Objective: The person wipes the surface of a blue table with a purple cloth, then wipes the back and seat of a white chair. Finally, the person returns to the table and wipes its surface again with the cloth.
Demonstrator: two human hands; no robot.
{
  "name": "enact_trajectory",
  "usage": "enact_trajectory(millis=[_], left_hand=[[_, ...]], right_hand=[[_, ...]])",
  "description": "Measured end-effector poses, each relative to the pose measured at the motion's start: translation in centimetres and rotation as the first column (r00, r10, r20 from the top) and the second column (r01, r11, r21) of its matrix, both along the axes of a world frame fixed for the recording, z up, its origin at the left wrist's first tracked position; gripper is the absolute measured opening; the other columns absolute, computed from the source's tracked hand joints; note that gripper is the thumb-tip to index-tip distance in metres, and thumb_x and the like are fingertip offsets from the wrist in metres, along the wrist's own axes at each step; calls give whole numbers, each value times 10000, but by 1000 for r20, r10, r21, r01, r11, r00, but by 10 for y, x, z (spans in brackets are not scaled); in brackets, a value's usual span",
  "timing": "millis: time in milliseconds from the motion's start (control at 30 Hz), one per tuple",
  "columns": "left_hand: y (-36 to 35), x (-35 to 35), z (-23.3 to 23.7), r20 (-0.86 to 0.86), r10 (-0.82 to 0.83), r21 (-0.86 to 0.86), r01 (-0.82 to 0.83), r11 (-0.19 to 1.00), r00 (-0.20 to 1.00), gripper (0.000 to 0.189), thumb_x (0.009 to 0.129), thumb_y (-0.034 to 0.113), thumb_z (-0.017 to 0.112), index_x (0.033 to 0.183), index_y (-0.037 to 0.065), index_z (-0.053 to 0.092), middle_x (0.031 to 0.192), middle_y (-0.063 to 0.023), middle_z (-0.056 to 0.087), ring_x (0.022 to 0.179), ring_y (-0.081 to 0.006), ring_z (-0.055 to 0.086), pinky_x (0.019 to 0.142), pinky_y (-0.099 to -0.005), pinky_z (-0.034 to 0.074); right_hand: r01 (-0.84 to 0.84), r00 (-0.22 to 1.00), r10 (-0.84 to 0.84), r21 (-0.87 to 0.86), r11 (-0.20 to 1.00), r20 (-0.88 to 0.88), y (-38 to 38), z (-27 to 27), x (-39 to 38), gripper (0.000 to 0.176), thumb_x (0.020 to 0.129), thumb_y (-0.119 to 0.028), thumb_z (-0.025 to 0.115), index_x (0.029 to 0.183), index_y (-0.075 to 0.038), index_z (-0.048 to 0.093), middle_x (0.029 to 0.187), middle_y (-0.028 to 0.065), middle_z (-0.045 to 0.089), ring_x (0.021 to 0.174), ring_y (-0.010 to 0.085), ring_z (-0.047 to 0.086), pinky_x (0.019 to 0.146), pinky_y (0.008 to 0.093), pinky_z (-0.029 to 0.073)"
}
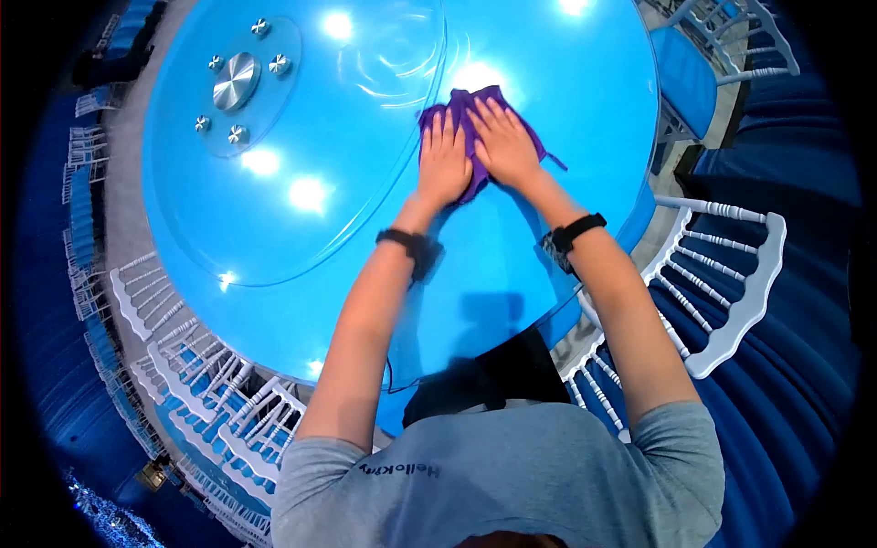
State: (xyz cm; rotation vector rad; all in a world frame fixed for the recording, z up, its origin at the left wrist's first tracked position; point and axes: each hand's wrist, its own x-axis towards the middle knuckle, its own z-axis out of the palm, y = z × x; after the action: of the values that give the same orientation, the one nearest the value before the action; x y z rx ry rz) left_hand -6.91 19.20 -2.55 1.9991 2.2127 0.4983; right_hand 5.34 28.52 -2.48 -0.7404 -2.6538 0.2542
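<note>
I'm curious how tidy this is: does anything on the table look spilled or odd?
Pale curved streaks on the blue table, beyond the purple cloth, break its smooth shine; they could be smears or reflections. Nothing looks clearly spilled.

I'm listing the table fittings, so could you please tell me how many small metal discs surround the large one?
5: a top disc, right disc, upper-left disc, lower-left disc and bottom disc, all around the large disc.

You wear a short-sleeved grey-blue shirt (539, 470) with dark lettering (399, 470) at nine o'clock, a black left wristband (400, 239) at eleven, and a black right wristband (577, 230) at one.
</note>
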Motion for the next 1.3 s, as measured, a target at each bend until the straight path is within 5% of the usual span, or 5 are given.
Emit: enact_trajectory(millis=[133, 333, 600, 800, 1300], left_hand=[[50, -19, -3, -49, -106, -70, 103, 992, 993, 551, 827, 201, 462, 1340, 49, 332, 1435, -181, 227, 1326, -378, 193, 1067, -497, 180], [42, 42, -3, -43, -180, -121, 174, 977, 983, 586, 807, 227, 451, 1357, 67, 328, 1442, -163, 231, 1331, -362, 192, 1075, -488, 164], [-82, 98, 11, 154, -336, 52, 332, 942, 929, 509, 793, 177, 484, 1280, 38, 428, 1407, -155, 301, 1315, -346, 236, 1066, -484, 195], [-155, 100, 30, 204, -258, -78, 278, 957, 944, 557, 775, 192, 537, 1299, 56, 407, 1422, -142, 276, 1318, -341, 240, 1059, -479, 208], [57, 1, 5, -63, -243, 42, 246, 968, 968, 559, 817, 182, 428, 1359, 94, 325, 1410, -150, 292, 1289, -371, 273, 1039, -490, 242]], right_hand=[[145, 988, -147, 32, 989, 57, 32, -8, 2, 536, 840, -328, 465, 1319, -97, 401, 1393, 124, 347, 1299, 290, 297, 1062, 429, 230], [441, 892, -438, -4, 898, 112, 7, -12, 55, 655, 806, -391, 508, 1360, -90, 332, 1423, 167, 266, 1319, 343, 229, 1074, 446, 192], [394, 914, -382, -71, 916, 141, -122, 5, 130, 644, 797, -292, 517, 1359, -48, 319, 1418, 186, 260, 1314, 374, 218, 1069, 486, 169], [337, 926, -284, -208, 918, 249, -196, 23, 133, 644, 801, -293, 526, 1351, -29, 322, 1426, 199, 227, 1326, 382, 176, 1072, 488, 155], [285, 957, -283, -17, 958, 69, 10, -7, 31, 596, 818, -323, 488, 1318, -21, 369, 1403, 201, 271, 1305, 368, 234, 1064, 479, 185]])
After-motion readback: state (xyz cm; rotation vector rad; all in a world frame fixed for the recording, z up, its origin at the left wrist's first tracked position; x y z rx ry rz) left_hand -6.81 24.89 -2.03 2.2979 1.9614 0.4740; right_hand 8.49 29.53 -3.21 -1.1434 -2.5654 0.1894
